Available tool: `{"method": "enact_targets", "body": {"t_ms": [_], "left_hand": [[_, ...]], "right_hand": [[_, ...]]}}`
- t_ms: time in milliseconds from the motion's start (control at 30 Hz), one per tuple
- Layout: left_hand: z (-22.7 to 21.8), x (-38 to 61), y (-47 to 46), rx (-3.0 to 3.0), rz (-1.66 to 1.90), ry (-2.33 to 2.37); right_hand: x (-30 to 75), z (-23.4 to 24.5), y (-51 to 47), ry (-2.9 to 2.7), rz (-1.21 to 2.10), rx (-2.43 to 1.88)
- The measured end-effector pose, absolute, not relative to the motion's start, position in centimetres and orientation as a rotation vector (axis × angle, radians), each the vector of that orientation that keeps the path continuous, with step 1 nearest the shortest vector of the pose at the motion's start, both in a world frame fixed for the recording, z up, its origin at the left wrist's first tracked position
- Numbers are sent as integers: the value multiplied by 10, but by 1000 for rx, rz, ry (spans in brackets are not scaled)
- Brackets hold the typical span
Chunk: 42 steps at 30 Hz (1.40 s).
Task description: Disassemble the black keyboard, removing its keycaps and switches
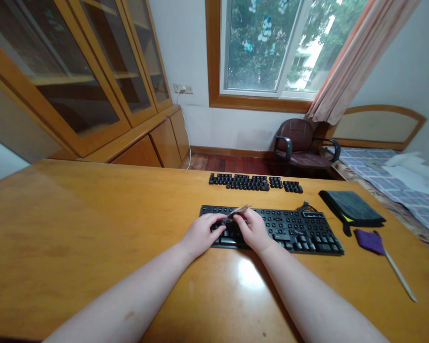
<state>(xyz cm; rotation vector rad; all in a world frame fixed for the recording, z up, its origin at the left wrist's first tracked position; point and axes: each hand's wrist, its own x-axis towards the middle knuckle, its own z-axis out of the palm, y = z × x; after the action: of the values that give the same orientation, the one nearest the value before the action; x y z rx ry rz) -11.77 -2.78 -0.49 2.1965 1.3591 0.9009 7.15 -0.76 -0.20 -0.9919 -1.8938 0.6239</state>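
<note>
A black keyboard point(293, 231) lies on the wooden table point(75, 224), its keycaps partly taken off. My left hand point(202, 234) rests on the keyboard's left part, fingers curled down onto the keys. My right hand point(253, 228) sits beside it, pinching a thin brownish tool point(239, 211) that points up and to the right over the keys. Beyond the keyboard, a row of loose black keycaps point(255, 182) is laid out in keyboard order.
A dark folded case point(352, 207) lies at the right, with a purple brush on a pale handle point(382, 252) in front of it. Behind the table are a brown office chair point(302, 143), a bed point(400, 176), a window and wooden cabinets point(93, 81).
</note>
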Motion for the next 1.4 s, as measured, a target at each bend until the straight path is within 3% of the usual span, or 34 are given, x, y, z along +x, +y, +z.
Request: {"method": "enact_targets", "body": {"t_ms": [533, 833, 1067, 1400], "left_hand": [[-12, -120, -24, 2033, 956, 1306], [-8, -120, -26, 2258, 987, 1267], [-7, -123, -24, 2458, 869, 1200], [5, -123, -26, 2104, 1164, 1436]], "right_hand": [[69, -6, -5, -1802, 706, -1167], [66, -16, 2, -1376, 1198, -1077], [65, -10, -1, -1514, 1077, -1101], [66, -11, -1, -1500, 938, -1179]]}}
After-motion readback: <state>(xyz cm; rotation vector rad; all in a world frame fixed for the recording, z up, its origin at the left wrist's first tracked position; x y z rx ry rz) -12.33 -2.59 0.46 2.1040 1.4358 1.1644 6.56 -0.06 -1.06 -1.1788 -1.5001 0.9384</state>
